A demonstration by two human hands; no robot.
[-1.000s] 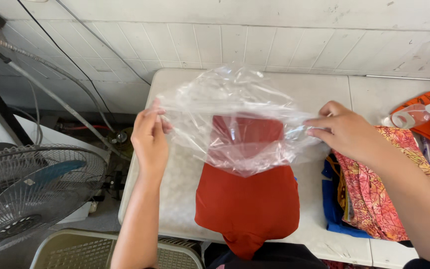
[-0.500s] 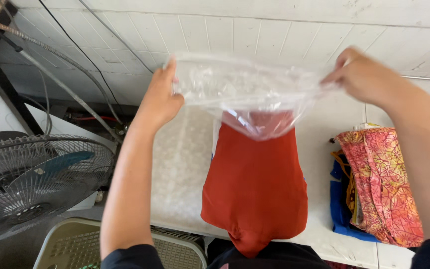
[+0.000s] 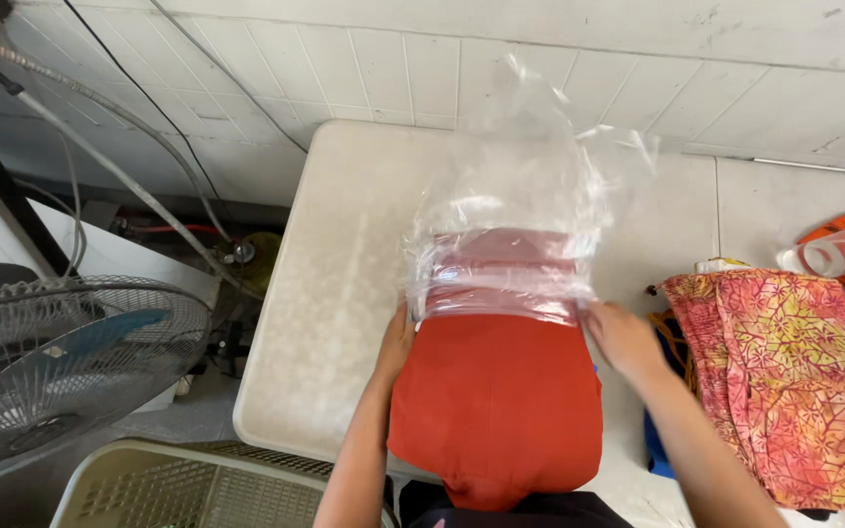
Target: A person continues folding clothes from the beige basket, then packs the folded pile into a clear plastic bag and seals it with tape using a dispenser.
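Folded garment (image 3: pixel 496 411): rust-orange woven cloth, matte and smooth, folded to a rounded rectangle. Long axis runs 6 to 12 o'clock; the far end lies inside the bag, the near end hangs over the table edge at 6 o'clock.

Plastic bag (image 3: pixel 515 230): clear thin film, crinkled and glossy, mouth toward 6 o'clock, loose closed end rumpled toward 12 o'clock. It sheathes the upper part of the garment.

Left hand (image 3: pixel 398 337): at 9 o'clock of the garment, pressed against its side at the bag's mouth; whether the fingers pinch the film cannot be told.

Right hand (image 3: pixel 623 337): at 3 o'clock of the garment, fingers at the bag's mouth edge; grip likewise unclear.

Table (image 3: pixel 334 293): off-white, pebbled surface, rounded corners; bears garment and bag at centre.

Patterned cloth (image 3: pixel 784 381): pink-orange floral print, folded, at 3 o'clock.

Fan (image 3: pixel 61 362): wire-caged, blue blades, at 8 o'clock.

Basket (image 3: pixel 198 489): beige perforated plastic, at 7 o'clock.

Wall (image 3: pixel 422 59): white square tiles, at 12 o'clock.
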